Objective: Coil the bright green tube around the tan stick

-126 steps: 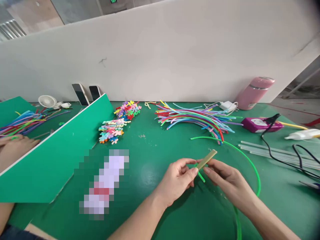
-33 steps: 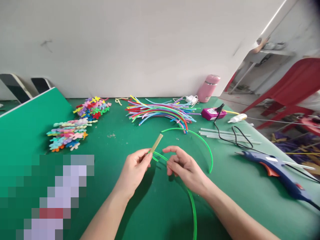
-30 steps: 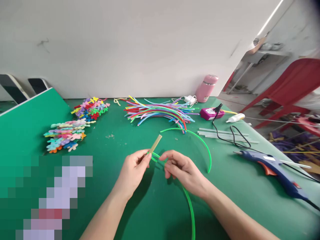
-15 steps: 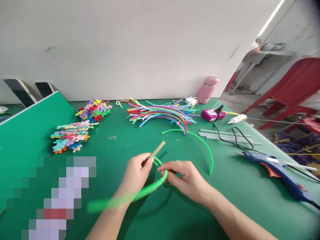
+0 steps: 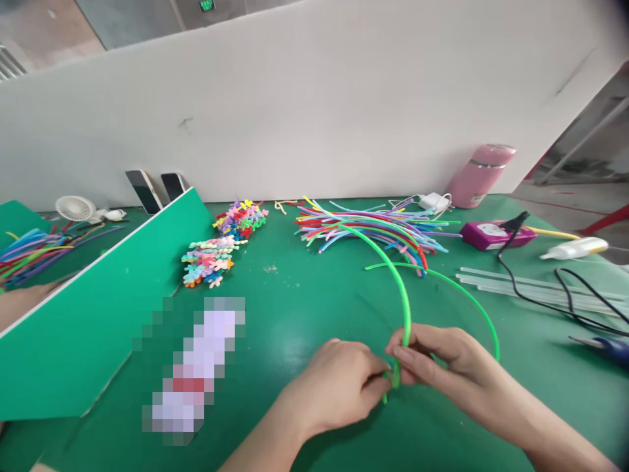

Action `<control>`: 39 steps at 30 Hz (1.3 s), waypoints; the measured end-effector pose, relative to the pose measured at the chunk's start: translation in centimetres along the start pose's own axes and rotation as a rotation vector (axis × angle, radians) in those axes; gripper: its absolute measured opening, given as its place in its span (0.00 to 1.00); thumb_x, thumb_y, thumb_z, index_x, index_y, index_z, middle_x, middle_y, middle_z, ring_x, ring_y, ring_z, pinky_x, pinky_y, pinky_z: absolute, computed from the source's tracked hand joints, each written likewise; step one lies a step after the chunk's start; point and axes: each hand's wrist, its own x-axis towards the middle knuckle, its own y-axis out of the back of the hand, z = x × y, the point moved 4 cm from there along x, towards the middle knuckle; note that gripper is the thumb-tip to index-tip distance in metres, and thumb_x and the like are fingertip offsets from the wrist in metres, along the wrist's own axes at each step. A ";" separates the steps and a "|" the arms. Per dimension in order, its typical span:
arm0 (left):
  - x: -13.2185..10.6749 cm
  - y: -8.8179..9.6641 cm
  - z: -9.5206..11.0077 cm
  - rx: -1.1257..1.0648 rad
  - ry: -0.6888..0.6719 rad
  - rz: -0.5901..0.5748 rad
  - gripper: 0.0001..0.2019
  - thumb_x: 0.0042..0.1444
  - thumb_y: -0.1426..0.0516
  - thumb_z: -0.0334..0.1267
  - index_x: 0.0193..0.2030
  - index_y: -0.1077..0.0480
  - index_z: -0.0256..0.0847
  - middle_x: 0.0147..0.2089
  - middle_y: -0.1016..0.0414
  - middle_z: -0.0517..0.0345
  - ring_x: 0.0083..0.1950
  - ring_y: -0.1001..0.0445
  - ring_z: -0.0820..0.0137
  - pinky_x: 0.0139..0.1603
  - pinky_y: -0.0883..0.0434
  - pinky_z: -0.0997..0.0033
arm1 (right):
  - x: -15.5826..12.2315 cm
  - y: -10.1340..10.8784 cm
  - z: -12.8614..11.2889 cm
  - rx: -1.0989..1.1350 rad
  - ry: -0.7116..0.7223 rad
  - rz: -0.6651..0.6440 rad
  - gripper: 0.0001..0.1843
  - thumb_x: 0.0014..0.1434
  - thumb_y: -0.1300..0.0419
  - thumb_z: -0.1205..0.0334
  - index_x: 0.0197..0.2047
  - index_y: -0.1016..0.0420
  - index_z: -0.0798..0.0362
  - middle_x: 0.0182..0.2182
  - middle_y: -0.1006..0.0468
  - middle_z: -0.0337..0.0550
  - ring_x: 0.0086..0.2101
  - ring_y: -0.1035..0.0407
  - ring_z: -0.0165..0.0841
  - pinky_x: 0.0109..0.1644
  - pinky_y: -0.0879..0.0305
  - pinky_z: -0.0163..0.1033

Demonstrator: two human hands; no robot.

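A bright green pipe cleaner (image 5: 400, 288) arcs up and away from my hands, its far end curving back toward the pile. My right hand (image 5: 452, 364) pinches it near its lower part between thumb and fingers. Close beside it, my left hand (image 5: 339, 380) is closed on the bent lower part, where a short green end sticks out below the fingertips. The flat tan stick from earlier cannot be made out; the fingers may hide it. A second green pipe cleaner (image 5: 479, 308) lies curved on the green table (image 5: 295, 314) behind my right hand.
A pile of coloured pipe cleaners (image 5: 368, 229) lies at the back. Bundled flower shapes (image 5: 211, 259) sit left, near a green divider (image 5: 128, 295). At right are glue sticks (image 5: 515, 288), a purple power block (image 5: 496, 235), a pink bottle (image 5: 481, 174) and a glue gun (image 5: 609, 351).
The view has turned left. My left hand has rolled over, and the tan stick no longer shows. The held pipe cleaner's long end has swung from pointing toward me to pointing away.
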 end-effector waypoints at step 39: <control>0.4 0.5 -2.1 -1.428 0.320 0.621 0.13 0.46 0.40 0.41 0.38 0.29 0.38 0.18 0.37 0.64 0.20 0.42 0.80 0.16 0.47 0.83 | 0.9 0.4 2.6 0.746 -0.066 0.393 0.09 0.48 0.37 0.57 0.27 0.29 0.55 0.22 0.25 0.39 0.23 0.37 0.25 0.28 0.43 0.30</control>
